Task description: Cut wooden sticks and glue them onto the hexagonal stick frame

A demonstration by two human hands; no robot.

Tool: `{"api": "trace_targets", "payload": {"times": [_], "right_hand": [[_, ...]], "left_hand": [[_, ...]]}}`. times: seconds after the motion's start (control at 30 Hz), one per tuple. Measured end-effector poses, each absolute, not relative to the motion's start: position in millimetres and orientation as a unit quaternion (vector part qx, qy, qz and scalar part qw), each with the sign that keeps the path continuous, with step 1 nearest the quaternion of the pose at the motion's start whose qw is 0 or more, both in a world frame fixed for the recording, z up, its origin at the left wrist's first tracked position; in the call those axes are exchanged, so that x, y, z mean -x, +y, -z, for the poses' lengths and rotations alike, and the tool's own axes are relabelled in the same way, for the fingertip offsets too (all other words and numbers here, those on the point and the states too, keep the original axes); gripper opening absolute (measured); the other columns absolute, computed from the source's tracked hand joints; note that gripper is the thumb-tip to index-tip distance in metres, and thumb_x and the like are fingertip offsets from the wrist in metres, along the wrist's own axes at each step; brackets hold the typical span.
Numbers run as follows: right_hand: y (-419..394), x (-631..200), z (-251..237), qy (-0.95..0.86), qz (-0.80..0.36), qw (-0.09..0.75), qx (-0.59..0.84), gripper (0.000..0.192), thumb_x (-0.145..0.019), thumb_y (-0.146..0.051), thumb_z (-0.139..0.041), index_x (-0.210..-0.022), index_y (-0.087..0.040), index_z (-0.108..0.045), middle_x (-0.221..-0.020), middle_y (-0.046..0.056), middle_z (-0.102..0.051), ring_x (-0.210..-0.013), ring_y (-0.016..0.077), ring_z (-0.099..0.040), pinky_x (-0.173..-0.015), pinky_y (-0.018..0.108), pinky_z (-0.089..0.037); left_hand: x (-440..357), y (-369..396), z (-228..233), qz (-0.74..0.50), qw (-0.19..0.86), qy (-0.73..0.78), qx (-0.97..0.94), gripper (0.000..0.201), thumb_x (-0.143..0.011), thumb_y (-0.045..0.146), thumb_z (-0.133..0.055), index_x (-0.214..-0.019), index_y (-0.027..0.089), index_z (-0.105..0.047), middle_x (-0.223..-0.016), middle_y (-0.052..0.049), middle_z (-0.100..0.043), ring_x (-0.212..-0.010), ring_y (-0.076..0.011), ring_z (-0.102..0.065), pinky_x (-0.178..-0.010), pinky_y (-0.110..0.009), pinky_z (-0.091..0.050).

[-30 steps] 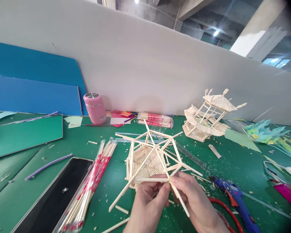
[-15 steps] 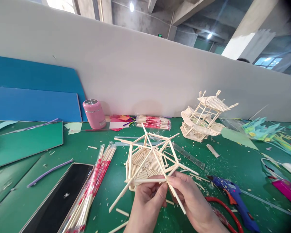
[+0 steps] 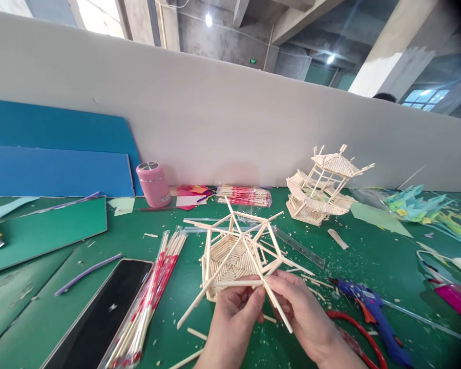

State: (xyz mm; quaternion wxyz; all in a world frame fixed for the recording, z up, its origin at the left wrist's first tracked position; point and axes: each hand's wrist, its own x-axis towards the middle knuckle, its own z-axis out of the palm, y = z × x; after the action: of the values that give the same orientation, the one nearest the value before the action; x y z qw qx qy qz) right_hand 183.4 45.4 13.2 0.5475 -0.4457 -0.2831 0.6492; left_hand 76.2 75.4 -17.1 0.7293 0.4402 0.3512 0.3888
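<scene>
— Holding what?
— Pinching an open-framed pale wooden-stick model (image 3: 230, 259) narrowly at one joint, with left hand (image 3: 234, 319) and right hand (image 3: 302, 313) close together.
— Where, then?
— Over the green, scrap-strewn worktop (image 3: 192, 289), well short of the far edge, near a blue pistol-shaped glue gun (image 3: 378, 313).

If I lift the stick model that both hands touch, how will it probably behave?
The stick model is probably light, since its upper frame is mostly gaps. It may be fragile where thin sticks meet, and the protruding ends could snag.
</scene>
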Motion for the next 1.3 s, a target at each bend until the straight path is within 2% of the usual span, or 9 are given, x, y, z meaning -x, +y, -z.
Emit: {"api": "trace_targets", "payload": {"times": [0.2, 0.37, 0.5, 0.7, 0.87, 1.1, 1.3], "right_hand": [[46, -184, -13, -0.282, -0.653, 0.548, 0.441, 0.018, -0.080, -0.023, -0.054, -0.075, -0.015, -0.069, -0.063, 0.002, -0.064, -0.054, 0.0097, -0.053, -0.049, 0.020, -0.041], [47, -181, -14, -0.275, -0.648, 0.552, 0.447, 0.017, -0.078, -0.021, -0.053, -0.078, -0.014, -0.068, -0.061, 0.002, -0.063, -0.052, 0.0105, -0.053, -0.048, 0.021, -0.042], [48, -181, -14, -0.277, -0.642, 0.549, 0.457, 0.018, -0.077, -0.021, -0.052, -0.080, -0.014, -0.067, -0.057, 0.001, -0.061, -0.051, 0.0114, -0.053, -0.048, 0.022, -0.043], [48, -182, -16, -0.279, -0.635, 0.546, 0.469, 0.019, -0.077, -0.022, -0.051, -0.070, -0.013, -0.065, -0.044, -0.004, -0.049, -0.043, 0.0082, -0.047, -0.041, 0.017, -0.033], [47, -182, -18, -0.264, -0.621, 0.550, 0.492, 0.019, -0.075, -0.022, -0.053, -0.060, -0.014, -0.060, -0.042, -0.007, -0.041, -0.037, 0.0033, -0.031, -0.037, 0.014, -0.023], [48, -182, -18, -0.253, -0.609, 0.549, 0.513, 0.021, -0.070, -0.024, -0.056, -0.051, -0.016, -0.050, -0.040, -0.010, -0.030, -0.037, 0.0040, -0.020, -0.035, 0.015, -0.019], [48, -181, -21, -0.249, -0.610, 0.542, 0.522, 0.023, -0.066, -0.028, -0.058, -0.050, -0.019, -0.045, -0.039, -0.011, -0.028, -0.035, 0.0051, -0.017, -0.035, 0.018, -0.021]], "left_hand": [[-77, 74, 18, -0.389, 0.724, 0.365, -0.438, 0.036, -0.067, 0.045, -0.066, -0.083, 0.013, -0.068, -0.038, 0.004, -0.044, -0.036, -0.0050, -0.026, -0.034, -0.017, -0.015], [-74, 70, 6, -0.375, 0.722, 0.398, -0.423, 0.028, -0.068, 0.040, -0.066, -0.066, 0.013, -0.068, -0.041, 0.003, -0.045, -0.039, -0.0048, -0.027, -0.038, -0.017, -0.018], [-74, 69, 2, -0.380, 0.723, 0.404, -0.412, 0.028, -0.067, 0.039, -0.067, -0.079, 0.013, -0.070, -0.039, 0.005, -0.043, -0.039, -0.0055, -0.024, -0.038, -0.018, -0.016], [-73, 69, -2, -0.370, 0.731, 0.400, -0.410, 0.029, -0.067, 0.039, -0.066, -0.082, 0.013, -0.070, -0.041, 0.004, -0.042, -0.041, -0.0062, -0.026, -0.040, -0.018, -0.015], [-73, 70, -1, -0.366, 0.734, 0.392, -0.416, 0.029, -0.065, 0.040, -0.067, -0.079, 0.014, -0.070, -0.043, 0.004, -0.043, -0.044, -0.0074, -0.031, -0.042, -0.018, -0.020], [-73, 71, 1, -0.375, 0.727, 0.378, -0.433, 0.026, -0.067, 0.039, -0.065, -0.071, 0.014, -0.068, -0.042, 0.004, -0.044, -0.044, -0.0075, -0.031, -0.042, -0.018, -0.021], [-71, 67, -4, -0.384, 0.720, 0.377, -0.438, 0.029, -0.069, 0.035, -0.063, -0.050, 0.014, -0.059, -0.041, 0.003, -0.045, -0.044, -0.0074, -0.031, -0.043, -0.019, -0.023]]}}
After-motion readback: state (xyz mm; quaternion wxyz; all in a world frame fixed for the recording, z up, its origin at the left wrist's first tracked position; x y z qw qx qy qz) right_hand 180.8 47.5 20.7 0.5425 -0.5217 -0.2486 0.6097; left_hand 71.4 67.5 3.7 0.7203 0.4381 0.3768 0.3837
